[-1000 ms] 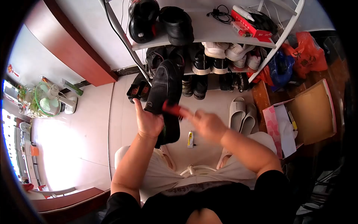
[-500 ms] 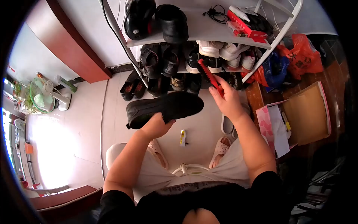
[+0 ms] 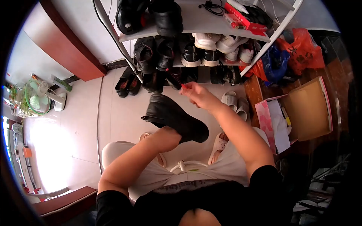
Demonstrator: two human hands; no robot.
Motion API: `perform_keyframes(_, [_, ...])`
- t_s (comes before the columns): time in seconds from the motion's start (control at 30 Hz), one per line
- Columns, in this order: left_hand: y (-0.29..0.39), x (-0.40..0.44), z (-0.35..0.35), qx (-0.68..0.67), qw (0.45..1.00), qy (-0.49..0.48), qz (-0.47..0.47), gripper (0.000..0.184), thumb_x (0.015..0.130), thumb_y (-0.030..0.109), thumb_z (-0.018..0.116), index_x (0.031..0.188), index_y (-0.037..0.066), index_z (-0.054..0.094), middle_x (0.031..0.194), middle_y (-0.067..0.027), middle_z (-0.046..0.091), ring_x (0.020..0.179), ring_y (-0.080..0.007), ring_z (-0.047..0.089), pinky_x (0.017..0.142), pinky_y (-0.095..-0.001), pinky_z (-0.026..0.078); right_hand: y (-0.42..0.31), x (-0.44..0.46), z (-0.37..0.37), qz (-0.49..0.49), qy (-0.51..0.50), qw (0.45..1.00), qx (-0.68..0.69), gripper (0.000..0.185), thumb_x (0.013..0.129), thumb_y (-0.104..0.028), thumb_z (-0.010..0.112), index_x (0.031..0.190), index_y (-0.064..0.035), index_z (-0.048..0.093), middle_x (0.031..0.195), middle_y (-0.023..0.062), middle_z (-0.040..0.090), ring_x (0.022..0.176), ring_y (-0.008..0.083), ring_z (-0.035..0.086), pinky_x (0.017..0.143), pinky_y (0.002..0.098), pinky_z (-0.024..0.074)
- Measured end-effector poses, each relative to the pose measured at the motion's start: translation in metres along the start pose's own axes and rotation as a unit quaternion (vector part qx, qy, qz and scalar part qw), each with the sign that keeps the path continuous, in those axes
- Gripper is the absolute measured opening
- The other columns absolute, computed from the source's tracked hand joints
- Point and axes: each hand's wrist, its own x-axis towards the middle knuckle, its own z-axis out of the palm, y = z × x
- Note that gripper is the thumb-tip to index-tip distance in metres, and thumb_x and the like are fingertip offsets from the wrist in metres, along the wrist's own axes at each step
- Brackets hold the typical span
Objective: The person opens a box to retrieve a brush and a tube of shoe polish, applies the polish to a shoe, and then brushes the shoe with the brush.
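Note:
A black shoe (image 3: 175, 116) is tilted over the floor between my knees, its toe pointing to the lower right. My left hand (image 3: 166, 139) holds it from below, with the fingers hidden behind or inside the shoe. Above and to the right of the shoe, my right hand (image 3: 197, 96) pinches the handle end of a red brush (image 3: 174, 79). The dark bristles of the brush point up and left, apart from the shoe.
Ahead stands a white rack (image 3: 211, 27) with several shoes. An open cardboard box (image 3: 307, 111) lies at the right, below plastic bags (image 3: 301, 51). Slippers (image 3: 230, 100) rest on the floor near the rack. A green fan (image 3: 37, 98) is far left.
The shoe has turned, its toe swinging downward, and my left wrist has bent with it. My right hand and the brush have moved left and slightly down. The tube on the floor is now hidden.

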Motion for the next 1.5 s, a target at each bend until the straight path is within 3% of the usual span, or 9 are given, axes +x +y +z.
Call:
perform_keyframes(0.1, [-0.002, 0.007, 0.017, 0.010, 0.999, 0.026, 0.030, 0.017, 0.068, 0.009, 0.052, 0.077, 0.001, 0.064, 0.077, -0.0176, 0.062, 0.075, -0.0322, 0.061, 0.068, -0.0390, 0.049, -0.001, -0.001, 0.011, 0.137, -0.081, 0.987, 0.020, 0.049, 0.080, -0.048, 0.057, 0.108, -0.0091, 0.047, 0.086, -0.0021, 0.049, 0.066, 0.0040, 0.043, 0.050, 0.0175, 0.0315])
perform_keyframes(0.3, [-0.015, 0.000, 0.012, -0.199, 0.957, 0.190, 0.096, 0.033, 0.077, 0.023, 0.056, 0.100, -0.001, 0.057, 0.092, -0.0156, 0.060, 0.089, -0.0271, 0.058, 0.079, -0.0344, 0.046, -0.009, -0.015, 0.014, 0.076, -0.119, 0.988, 0.056, 0.050, 0.081, -0.046, 0.057, 0.112, -0.0089, 0.043, 0.102, 0.0015, 0.046, 0.085, 0.0062, 0.041, 0.060, 0.0216, 0.0362])
perform_keyframes(0.4, [-0.017, -0.006, 0.002, -0.552, 0.815, 0.152, 0.091, 0.050, 0.088, 0.035, 0.049, 0.124, 0.000, 0.040, 0.124, -0.0132, 0.046, 0.115, -0.0239, 0.044, 0.096, -0.0368, 0.034, 0.005, -0.006, 0.016, 0.023, -0.082, 0.994, 0.069, 0.050, 0.081, -0.042, 0.059, 0.114, -0.0084, 0.042, 0.097, 0.0010, 0.049, 0.077, 0.0077, 0.043, 0.059, 0.0221, 0.0369])
perform_keyframes(0.47, [-0.013, 0.005, 0.006, -0.873, 0.343, 0.347, -0.001, 0.049, 0.088, 0.039, 0.047, 0.118, 0.000, 0.045, 0.117, -0.0098, 0.052, 0.109, -0.0220, 0.048, 0.094, -0.0319, 0.035, 0.002, -0.007, 0.010, 0.055, -0.070, 0.994, 0.066, 0.048, 0.081, -0.039, 0.059, 0.112, -0.0059, 0.043, 0.093, 0.0039, 0.053, 0.078, 0.0121, 0.049, 0.065, 0.0253, 0.0406])
perform_keyframes(0.57, [-0.030, 0.004, 0.001, -0.875, 0.247, 0.414, 0.031, 0.046, 0.091, 0.039, 0.042, 0.121, 0.005, 0.043, 0.118, -0.0095, 0.051, 0.109, -0.0216, 0.048, 0.096, -0.0353, 0.033, 0.001, -0.007, 0.013, 0.005, -0.018, 1.000, 0.013, 0.042, 0.085, -0.032, 0.055, 0.112, -0.0036, 0.043, 0.087, 0.0059, 0.056, 0.072, 0.0143, 0.053, 0.066, 0.0260, 0.0433])
perform_keyframes(0.67, [-0.041, -0.001, -0.002, -0.868, 0.230, 0.441, -0.014, 0.044, 0.091, 0.039, 0.042, 0.120, 0.006, 0.044, 0.119, -0.0091, 0.051, 0.109, -0.0218, 0.048, 0.096, -0.0384, 0.033, 0.002, -0.012, 0.023, -0.165, 0.082, 0.978, -0.096, 0.036, 0.090, -0.020, 0.047, 0.121, -0.0043, 0.039, 0.087, 0.0085, 0.058, 0.069, 0.0151, 0.056, 0.063, 0.0259, 0.0444])
perform_keyframes(0.77, [-0.051, -0.003, -0.007, -0.843, 0.241, 0.480, -0.005, 0.046, 0.092, 0.040, 0.037, 0.125, 0.008, 0.040, 0.127, -0.0077, 0.046, 0.117, -0.0236, 0.042, 0.097, -0.0396, 0.033, -0.006, -0.023, 0.025, -0.367, 0.154, 0.841, -0.366, 0.057, 0.082, -0.013, 0.053, 0.134, -0.0157, 0.031, 0.084, 0.0119, 0.057, 0.065, 0.0310, 0.057, 0.056, 0.0371, 0.0480])
perform_keyframes(0.97, [-0.039, 0.004, -0.001, -0.852, 0.323, 0.411, -0.022, 0.045, 0.093, 0.042, 0.029, 0.126, 0.013, 0.040, 0.127, -0.0066, 0.046, 0.116, -0.0221, 0.043, 0.094, -0.0400, 0.034, -0.008, -0.025, 0.050, -0.295, 0.092, 0.798, -0.518, 0.057, 0.080, -0.015, 0.054, 0.133, -0.0164, 0.033, 0.072, 0.0108, 0.053, 0.054, 0.0277, 0.056, 0.046, 0.0387, 0.0467])
perform_keyframes(1.5, [-0.050, 0.002, -0.004, -0.879, 0.248, 0.397, 0.084, 0.045, 0.093, 0.038, 0.029, 0.120, 0.004, 0.042, 0.123, -0.0121, 0.048, 0.113, -0.0288, 0.045, 0.096, -0.0442, 0.034, -0.006, -0.044, 0.037, -0.253, 0.091, 0.779, -0.567, 0.050, 0.085, -0.019, 0.049, 0.132, -0.0114, 0.035, 0.063, 0.0112, 0.053, 0.049, 0.0264, 0.055, 0.044, 0.0363, 0.0462])
